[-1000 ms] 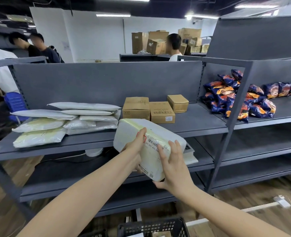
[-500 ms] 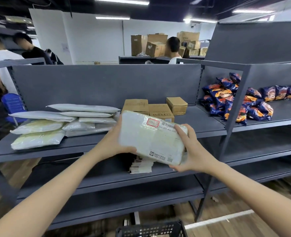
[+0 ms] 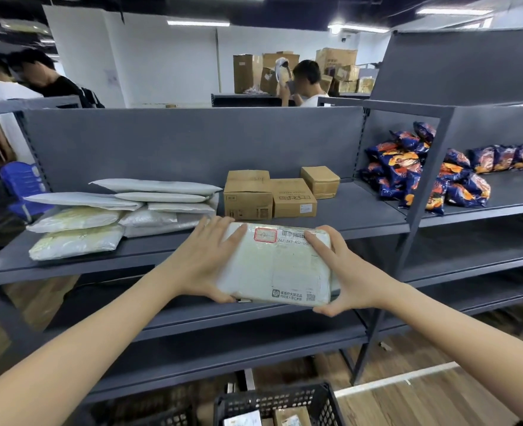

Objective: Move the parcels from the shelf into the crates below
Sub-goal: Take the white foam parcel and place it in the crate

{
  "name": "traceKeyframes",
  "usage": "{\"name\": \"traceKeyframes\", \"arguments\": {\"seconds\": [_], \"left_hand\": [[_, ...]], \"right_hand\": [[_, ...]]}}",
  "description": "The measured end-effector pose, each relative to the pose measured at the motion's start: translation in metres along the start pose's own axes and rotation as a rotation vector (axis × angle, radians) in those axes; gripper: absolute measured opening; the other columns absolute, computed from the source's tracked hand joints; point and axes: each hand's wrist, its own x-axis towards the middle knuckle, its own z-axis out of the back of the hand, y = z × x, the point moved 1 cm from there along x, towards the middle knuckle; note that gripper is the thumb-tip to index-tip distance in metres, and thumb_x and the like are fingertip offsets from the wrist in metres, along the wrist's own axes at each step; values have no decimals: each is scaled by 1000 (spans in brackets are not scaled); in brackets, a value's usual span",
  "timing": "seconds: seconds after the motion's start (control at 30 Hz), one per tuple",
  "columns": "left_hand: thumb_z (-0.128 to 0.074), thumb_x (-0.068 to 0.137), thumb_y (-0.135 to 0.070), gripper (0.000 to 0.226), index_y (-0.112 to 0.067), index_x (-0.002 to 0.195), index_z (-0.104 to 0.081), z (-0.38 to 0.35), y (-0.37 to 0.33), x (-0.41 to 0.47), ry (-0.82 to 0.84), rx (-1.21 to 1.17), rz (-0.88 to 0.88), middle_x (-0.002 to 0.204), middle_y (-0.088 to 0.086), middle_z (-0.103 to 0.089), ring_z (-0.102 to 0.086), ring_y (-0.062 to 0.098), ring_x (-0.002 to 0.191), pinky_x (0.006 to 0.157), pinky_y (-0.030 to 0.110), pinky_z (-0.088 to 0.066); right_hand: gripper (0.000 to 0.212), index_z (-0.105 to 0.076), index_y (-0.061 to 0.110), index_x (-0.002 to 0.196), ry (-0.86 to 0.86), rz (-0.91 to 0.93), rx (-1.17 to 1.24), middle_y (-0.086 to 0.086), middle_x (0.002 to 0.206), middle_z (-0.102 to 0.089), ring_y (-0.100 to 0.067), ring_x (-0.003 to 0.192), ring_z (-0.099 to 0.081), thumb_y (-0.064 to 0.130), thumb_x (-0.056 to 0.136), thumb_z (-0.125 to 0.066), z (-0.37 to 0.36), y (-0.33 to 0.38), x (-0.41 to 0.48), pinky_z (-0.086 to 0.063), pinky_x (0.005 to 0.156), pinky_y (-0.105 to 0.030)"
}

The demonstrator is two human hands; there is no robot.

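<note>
A white plastic-wrapped parcel (image 3: pixel 280 265) with a barcode label and a red stamp is held flat, label up, in front of the grey shelf (image 3: pixel 361 216). My left hand (image 3: pixel 206 262) holds its left end, fingers over the top and thumb beneath. My right hand (image 3: pixel 343 272) grips the right end the same way. Several white mailer bags (image 3: pixel 115 216) lie stacked on the shelf's left part, and three cardboard boxes (image 3: pixel 272 195) stand in the middle. A black crate (image 3: pixel 272 401) sits on the floor below, with a few parcels inside.
Blue and orange snack bags (image 3: pixel 420 173) are piled on the neighbouring shelf unit to the right. Lower shelf boards run under the parcel. Three people stand behind the shelving, and cardboard boxes (image 3: pixel 266 69) are stacked at the back wall.
The parcel has been turned from tilted on edge to lying flat with its label up, and both hands have shifted to its two ends. The view has moved closer to the shelf.
</note>
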Motion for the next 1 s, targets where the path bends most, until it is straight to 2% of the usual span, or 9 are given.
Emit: {"name": "traceKeyframes", "arguments": {"seconds": [0.07,0.2,0.37,0.5,0.63,0.73,0.9,0.97,1.0], "left_hand": [[-54,48,-79,117,0,133,-39,-6,-3,-5,-17,-19,10,124,22,-41,-39,38,113,102,54,-36],[-53,48,-80,116,-4,134,-40,-23,-8,-20,39,-30,95,125,23,-43,-40,42,116,104,58,-31],[-46,47,-84,121,-7,140,-33,-35,-21,-42,139,-15,162,132,21,-37,-32,36,121,109,60,-22],[-47,47,-84,123,-9,142,-30,-47,-41,-51,210,2,195,135,21,-35,-29,37,124,111,58,-20],[-52,46,-82,121,-10,140,-29,-65,-73,-54,249,-65,214,133,21,-36,-32,38,121,107,57,-27],[-49,45,-84,123,-10,141,-25,-81,-100,-58,287,-106,220,133,19,-33,-30,35,121,108,61,-25],[-46,45,-81,124,-7,143,-29,-105,-141,-71,393,-170,225,134,19,-33,-30,35,123,110,56,-22],[-50,42,-79,120,-9,139,-34,-114,-156,-77,397,-200,230,129,15,-36,-33,31,116,107,55,-27],[-53,42,-77,118,-10,137,-36,-119,-163,-81,401,-217,236,127,13,-38,-34,30,113,105,55,-29]], "right_hand": [[122,22,36,144,56,-40,-44,4,150,16,-19,137,-22,62,63,-65,-6,-1,-3,-38,106,-26],[116,26,36,143,134,-121,-40,7,151,35,-23,143,-19,59,74,-65,-25,-6,-8,-41,105,-30],[116,33,44,134,212,-180,60,11,142,45,-28,129,-44,47,77,-68,-55,1,-13,-47,97,-35],[123,29,35,141,282,-237,76,4,147,43,-27,126,-46,49,73,-73,-68,3,-20,-48,94,-34],[131,28,35,143,343,-281,54,2,148,41,-28,116,-54,56,66,-77,-79,0,-39,-49,87,-32],[131,24,34,145,415,-305,89,2,150,38,-28,113,-56,53,66,-78,-87,-7,-59,-48,89,-32],[133,27,34,143,531,-264,221,7,148,36,-27,119,-52,55,65,-78,-115,-25,-92,-46,96,-32],[133,26,34,144,554,-277,314,8,151,34,-23,130,-43,59,63,-77,-131,-31,-98,-41,102,-30],[132,24,31,145,551,-298,378,8,153,30,-19,138,-32,60,63,-76,-139,-33,-100,-34,108,-29]]}}
